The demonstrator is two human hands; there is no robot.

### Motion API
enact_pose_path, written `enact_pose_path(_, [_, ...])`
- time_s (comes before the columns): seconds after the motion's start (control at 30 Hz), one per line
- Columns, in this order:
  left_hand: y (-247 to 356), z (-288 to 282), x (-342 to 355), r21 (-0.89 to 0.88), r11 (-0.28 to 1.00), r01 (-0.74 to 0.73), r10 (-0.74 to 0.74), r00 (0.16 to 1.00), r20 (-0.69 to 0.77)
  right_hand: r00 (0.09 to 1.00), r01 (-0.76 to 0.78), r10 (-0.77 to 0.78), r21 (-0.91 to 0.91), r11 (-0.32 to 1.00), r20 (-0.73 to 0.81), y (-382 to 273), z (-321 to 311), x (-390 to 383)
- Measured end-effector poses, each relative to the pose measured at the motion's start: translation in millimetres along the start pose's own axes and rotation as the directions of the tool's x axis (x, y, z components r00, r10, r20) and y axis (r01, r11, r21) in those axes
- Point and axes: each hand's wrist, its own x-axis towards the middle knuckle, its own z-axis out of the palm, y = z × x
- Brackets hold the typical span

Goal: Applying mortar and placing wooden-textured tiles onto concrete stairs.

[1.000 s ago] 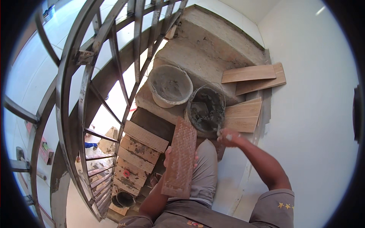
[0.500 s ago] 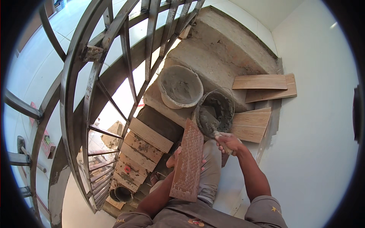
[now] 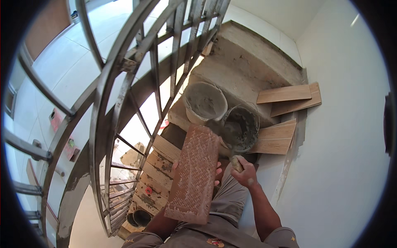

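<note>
I see the left hand (image 3: 196, 170) under the long reddish tile (image 3: 194, 173), fingers curled over both long edges, clamped on it and holding its ribbed back face up. Compared with half a second ago, the tile's far end has swung closer to the dark mortar bucket (image 3: 242, 126). The right hand (image 3: 245, 171) is closed around a trowel handle (image 3: 236, 163); it has pulled back from the bucket rim toward the knee, and sits just right of the tile. Beyond the left hand stands the grey bucket (image 3: 204, 102). Wood-look planks (image 3: 285, 94) lie well beyond the right hand.
</note>
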Motion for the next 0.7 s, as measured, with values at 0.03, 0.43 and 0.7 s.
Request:
enact_pose_path(0.03, [-1,9,-2,-0.041,0.999,0.027,-0.023,0.996,0.083,1.0,0.02,-0.019,0.002,1.0,-0.001,-6,7,2])
enact_pose_path(0.43, [-18,64,-64,0.034,0.999,0.005,-0.017,0.936,0.352,0.946,0.255,-0.316,-0.44,0.861,-0.07,23,-1,3])
enact_pose_path(0.7, [-21,68,-97,0.078,0.992,-0.101,0.063,0.92,0.387,0.889,0.261,-0.333,-0.25,0.932,-0.314,-48,-14,1])
